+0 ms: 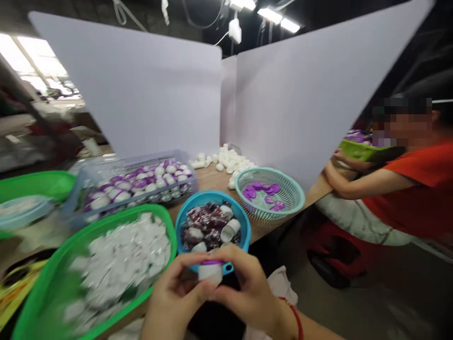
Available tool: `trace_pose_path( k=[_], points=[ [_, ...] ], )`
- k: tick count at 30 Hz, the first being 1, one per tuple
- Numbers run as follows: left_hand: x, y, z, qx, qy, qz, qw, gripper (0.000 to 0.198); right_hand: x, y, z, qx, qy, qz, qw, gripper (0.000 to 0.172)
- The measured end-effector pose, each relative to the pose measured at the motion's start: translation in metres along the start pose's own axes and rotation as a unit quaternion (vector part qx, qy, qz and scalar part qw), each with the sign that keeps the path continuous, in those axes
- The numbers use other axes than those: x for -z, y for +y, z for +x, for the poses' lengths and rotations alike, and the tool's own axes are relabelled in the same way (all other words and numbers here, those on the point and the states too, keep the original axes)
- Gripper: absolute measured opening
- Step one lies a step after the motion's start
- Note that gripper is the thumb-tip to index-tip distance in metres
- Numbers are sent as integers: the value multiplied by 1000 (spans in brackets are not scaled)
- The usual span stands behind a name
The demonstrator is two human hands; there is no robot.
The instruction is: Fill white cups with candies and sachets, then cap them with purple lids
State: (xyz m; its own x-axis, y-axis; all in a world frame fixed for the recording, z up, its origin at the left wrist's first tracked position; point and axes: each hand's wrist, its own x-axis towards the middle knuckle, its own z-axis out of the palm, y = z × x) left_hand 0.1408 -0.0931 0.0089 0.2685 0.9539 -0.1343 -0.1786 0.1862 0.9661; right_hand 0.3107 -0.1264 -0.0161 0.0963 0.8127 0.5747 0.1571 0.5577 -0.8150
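Note:
My left hand (173, 295) and my right hand (246, 288) hold a white plastic cap with a purple top (209, 273) between their fingers, just above the handle of a blue plastic bowl (212, 196). The bowl holds dark wrapped pieces and several white caps. To my left stands a green basket (95, 231) heaped with white pieces, close to my left hand. A red cord circles my right wrist.
Behind the bowl, a clear plastic tray (134, 172) holds rows of purple-and-white caps. A teal basket (269, 193) contains purple discs, and loose white caps (230, 158) lie on the wooden table (215, 179). A person in an orange-red shirt (406, 189) sits at the right. White panels stand behind.

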Motion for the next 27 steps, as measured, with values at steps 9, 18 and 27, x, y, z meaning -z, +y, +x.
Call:
trace_pose_path(
  k=[9, 18, 27],
  points=[
    [-5, 8, 4, 111, -23, -133, 985, 42, -3, -1, -10, -172, 31, 178, 968, 47],
    [-8, 2, 7, 92, 12, -190, 977, 41, -10, -4, -7, -183, 12, 196, 963, 46],
    [-6, 3, 5, 152, 5, -250, 956, 42, -13, 2, -12, -63, 37, 112, 991, 39]
  ],
)
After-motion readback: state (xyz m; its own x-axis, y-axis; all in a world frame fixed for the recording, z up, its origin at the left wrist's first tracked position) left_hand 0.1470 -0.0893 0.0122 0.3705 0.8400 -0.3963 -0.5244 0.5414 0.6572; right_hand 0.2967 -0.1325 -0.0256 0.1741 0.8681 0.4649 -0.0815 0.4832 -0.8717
